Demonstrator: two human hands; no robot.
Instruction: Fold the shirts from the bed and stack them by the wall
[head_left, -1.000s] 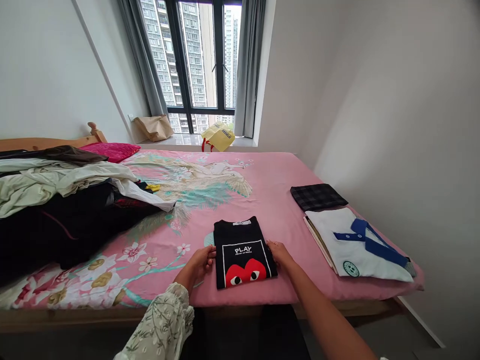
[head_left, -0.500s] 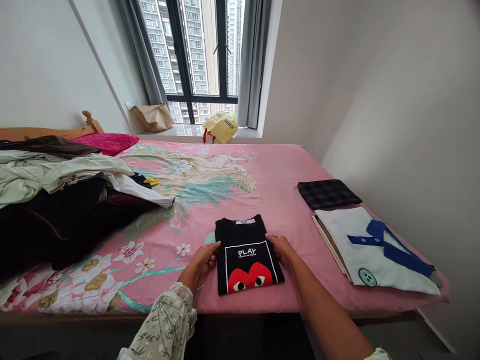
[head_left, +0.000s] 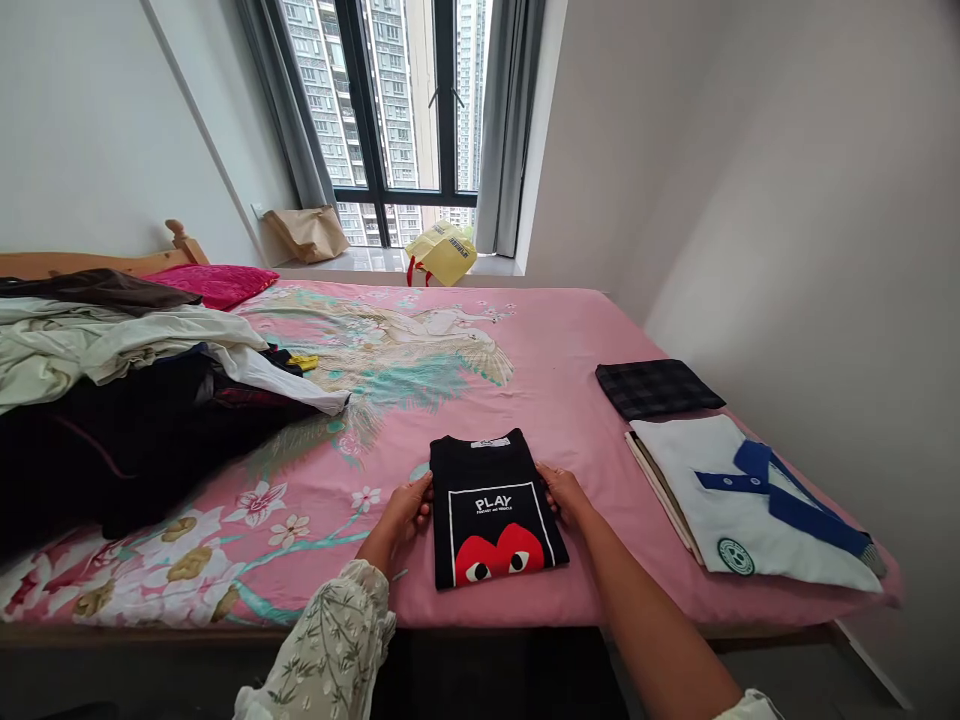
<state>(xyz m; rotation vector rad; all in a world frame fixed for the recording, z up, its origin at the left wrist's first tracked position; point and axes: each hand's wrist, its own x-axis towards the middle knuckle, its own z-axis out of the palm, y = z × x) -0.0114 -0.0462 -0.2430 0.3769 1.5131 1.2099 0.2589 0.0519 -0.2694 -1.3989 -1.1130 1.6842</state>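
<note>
A folded black T-shirt (head_left: pixel 491 505) with a white "PLAY" box and a red heart print lies near the front edge of the pink flowered bedsheet (head_left: pixel 540 350). My left hand (head_left: pixel 405 508) grips its left edge, fingers curled against the fabric. My right hand (head_left: pixel 564 493) holds the right edge the same way. Both hands rest on the bed on either side of the shirt.
A loose heap of unfolded clothes (head_left: pixel 127 400) covers the left of the bed. At the right lie a folded white shirt with blue collar (head_left: pixel 742 510) on a stack, and a folded dark plaid cloth (head_left: pixel 658 387). A brown paper bag (head_left: pixel 307 232) and yellow bag (head_left: pixel 441 252) sit on the windowsill.
My view has shifted slightly rightward and down. Both hands have slid a little farther up the shirt's side edges; the shirt stays in place.
</note>
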